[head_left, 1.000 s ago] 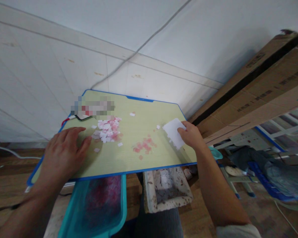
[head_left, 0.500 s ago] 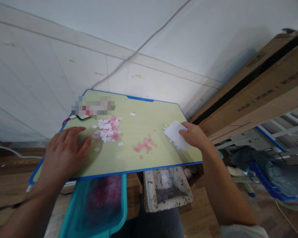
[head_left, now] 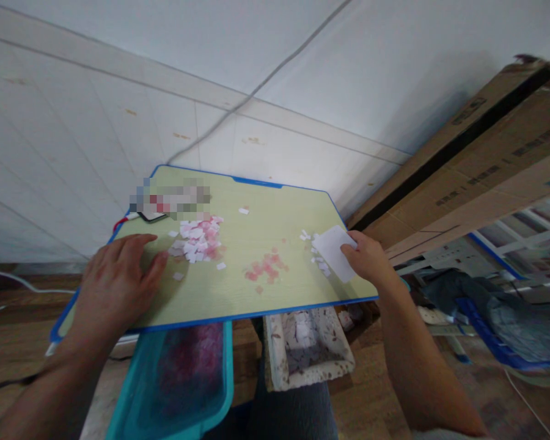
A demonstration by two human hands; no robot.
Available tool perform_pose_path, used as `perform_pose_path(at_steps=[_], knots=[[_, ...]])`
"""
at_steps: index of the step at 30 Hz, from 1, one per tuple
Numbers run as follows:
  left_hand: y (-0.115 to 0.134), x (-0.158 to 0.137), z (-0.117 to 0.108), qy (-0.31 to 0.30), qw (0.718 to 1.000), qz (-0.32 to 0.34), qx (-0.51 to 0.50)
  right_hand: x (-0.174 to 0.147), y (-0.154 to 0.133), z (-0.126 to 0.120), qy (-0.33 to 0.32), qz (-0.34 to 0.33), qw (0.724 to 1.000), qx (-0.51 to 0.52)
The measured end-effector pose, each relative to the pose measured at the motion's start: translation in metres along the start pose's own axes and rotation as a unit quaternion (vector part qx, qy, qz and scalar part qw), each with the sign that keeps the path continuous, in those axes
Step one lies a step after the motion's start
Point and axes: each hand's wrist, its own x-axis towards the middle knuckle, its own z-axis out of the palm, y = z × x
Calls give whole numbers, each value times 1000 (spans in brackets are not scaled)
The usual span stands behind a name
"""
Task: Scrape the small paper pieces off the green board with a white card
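Note:
My right hand [head_left: 366,256] pinches a white card [head_left: 335,252] between thumb and fingers, at the right side of the yellow-green table [head_left: 256,214]. Along the card's left edge lie several small white paper pieces [head_left: 321,266]. My left hand [head_left: 121,278] rests over the table's left side, fingers spread, with nothing in it. Just right of its fingertips is a heap of small white and pink paper pieces [head_left: 196,240]. Between the hands, a patch of flat pink pieces [head_left: 266,267] is scattered on the tabletop. One white scrap [head_left: 243,211] lies farther back.
Below the front edge are a teal bin [head_left: 228,373] with dark pink contents and a pale speckled basket [head_left: 275,366] holding white paper. A phone-like object [head_left: 153,216], partly blurred out, lies at the back left. Cardboard boxes [head_left: 467,165] lean at the right against the wall.
My right hand has moved slightly right with the white card, and the small white pieces at its left edge now lie uncovered on the table. My left hand has stayed in place.

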Motion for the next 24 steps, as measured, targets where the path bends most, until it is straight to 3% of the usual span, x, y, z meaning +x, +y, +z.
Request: perform_pose_path(at_steps=[4,9,15,19,24], knots=[[0,0,-1,1,1000,5,-1,-6,-15,8,-8,2,1000,12],[0,0,0,4,1000,-4,-5,-18,-29,12,-24,-45,996,67],[1,-1,-1,9,1000,-5,-16,-28,-27,9,49,26,998,11],[1,-1,0,10,1000,-7,-18,-39,-46,16,22,10,1000,-4],[-1,-3,0,5,1000,-4,-30,-37,-58,14,-13,-31,998,54]])
